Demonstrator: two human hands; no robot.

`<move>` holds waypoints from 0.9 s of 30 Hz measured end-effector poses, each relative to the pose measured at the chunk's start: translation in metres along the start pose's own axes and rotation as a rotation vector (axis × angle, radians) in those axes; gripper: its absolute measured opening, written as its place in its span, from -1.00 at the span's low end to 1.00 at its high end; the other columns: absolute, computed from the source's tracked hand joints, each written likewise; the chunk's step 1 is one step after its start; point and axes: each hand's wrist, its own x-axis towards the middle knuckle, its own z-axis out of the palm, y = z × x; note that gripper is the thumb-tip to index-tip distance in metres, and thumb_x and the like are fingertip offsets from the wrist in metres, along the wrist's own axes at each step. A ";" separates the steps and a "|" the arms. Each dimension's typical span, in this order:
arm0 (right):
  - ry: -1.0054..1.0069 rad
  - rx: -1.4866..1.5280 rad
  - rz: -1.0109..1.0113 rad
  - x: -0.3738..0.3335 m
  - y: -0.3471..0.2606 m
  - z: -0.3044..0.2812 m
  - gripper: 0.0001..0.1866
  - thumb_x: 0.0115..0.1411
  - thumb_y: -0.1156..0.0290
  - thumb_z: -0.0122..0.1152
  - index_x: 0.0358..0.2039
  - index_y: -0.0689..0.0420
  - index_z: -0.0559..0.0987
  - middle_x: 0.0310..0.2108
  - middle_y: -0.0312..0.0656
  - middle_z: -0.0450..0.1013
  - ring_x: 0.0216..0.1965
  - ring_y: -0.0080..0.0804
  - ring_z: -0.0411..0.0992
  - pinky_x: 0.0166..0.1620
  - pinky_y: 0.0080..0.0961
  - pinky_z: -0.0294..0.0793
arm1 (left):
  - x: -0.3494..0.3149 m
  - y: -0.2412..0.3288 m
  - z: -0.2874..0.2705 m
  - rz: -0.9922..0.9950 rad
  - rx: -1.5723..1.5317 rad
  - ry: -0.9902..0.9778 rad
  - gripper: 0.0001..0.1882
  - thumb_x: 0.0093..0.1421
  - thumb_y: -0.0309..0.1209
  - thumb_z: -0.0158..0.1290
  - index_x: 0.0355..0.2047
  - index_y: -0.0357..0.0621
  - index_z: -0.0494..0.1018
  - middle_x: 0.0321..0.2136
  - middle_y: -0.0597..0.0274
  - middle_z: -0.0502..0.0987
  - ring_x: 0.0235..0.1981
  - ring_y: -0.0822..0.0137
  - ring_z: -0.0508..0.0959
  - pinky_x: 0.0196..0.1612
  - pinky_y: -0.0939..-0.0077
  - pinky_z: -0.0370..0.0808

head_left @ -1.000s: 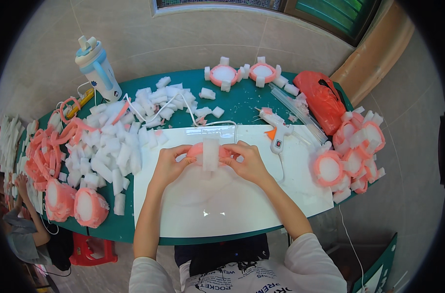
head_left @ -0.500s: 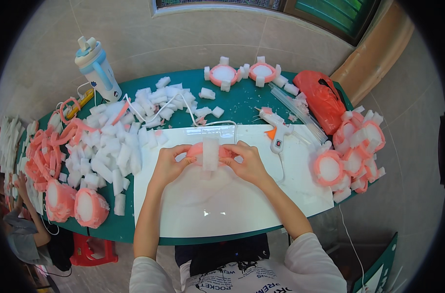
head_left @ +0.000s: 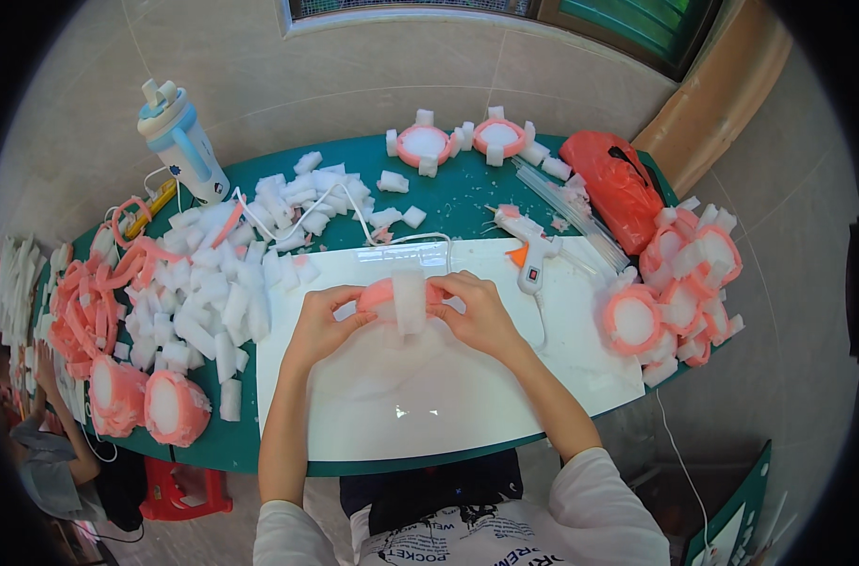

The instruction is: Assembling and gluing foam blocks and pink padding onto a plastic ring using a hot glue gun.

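Between both hands, above the white board [head_left: 382,396], is a pink-rimmed foam ring [head_left: 377,295] with a white foam block [head_left: 409,300] standing upright on its near side. My left hand [head_left: 324,319] pinches the ring's left edge between thumb and fingers. On the opposite edge, my right hand [head_left: 469,309] grips the same ring, its thumb close to the white block. The ring's far side is partly hidden by the block and my fingers. A white glue gun [head_left: 535,253] with an orange trigger lies on the board, beyond my right hand.
White foam blocks [head_left: 198,307] heap up at the left, beside pink foam strips [head_left: 85,302]. Finished-looking pink and white pieces [head_left: 632,321] pile at the right. Clear glue sticks [head_left: 580,222], a red bag [head_left: 613,189] and a bottle [head_left: 186,151] stand farther back. Another person's arm [head_left: 66,415] shows far left.
The ring and block have turned slightly in my hands, so more of the pink rim shows at the left. Both hands keep hold; the whole view has shifted a little.
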 end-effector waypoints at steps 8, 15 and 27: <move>-0.012 0.001 0.032 0.000 0.002 0.000 -0.71 -0.07 0.47 0.23 -0.28 0.25 0.50 -0.37 -0.04 0.46 -0.34 -0.22 0.40 -0.24 -0.43 0.37 | 0.002 0.002 0.002 0.026 0.063 0.008 -0.70 -0.13 -0.44 0.20 -0.34 -0.30 0.48 -0.43 0.06 0.55 -0.42 0.26 0.53 -0.30 0.51 0.40; 0.025 -0.040 0.092 0.002 0.006 -0.007 -0.68 -0.09 0.45 0.27 -0.27 0.24 0.52 -0.41 -0.08 0.46 -0.41 -0.36 0.43 -0.29 -0.53 0.40 | 0.004 0.001 0.014 0.109 0.060 0.124 -0.55 -0.06 -0.45 0.14 -0.09 -0.21 0.37 -0.26 0.11 0.51 -0.31 0.26 0.51 -0.22 0.50 0.40; 0.434 0.618 0.236 0.014 0.038 -0.038 -0.69 0.03 0.41 0.20 -0.23 0.31 0.47 -0.41 -0.25 0.47 -0.43 -0.63 0.39 -0.32 -0.69 0.37 | 0.004 -0.008 0.003 0.039 0.145 0.491 -0.84 0.02 -0.54 0.05 -0.33 -0.20 0.50 -0.49 0.19 0.52 -0.44 0.41 0.49 -0.40 0.61 0.38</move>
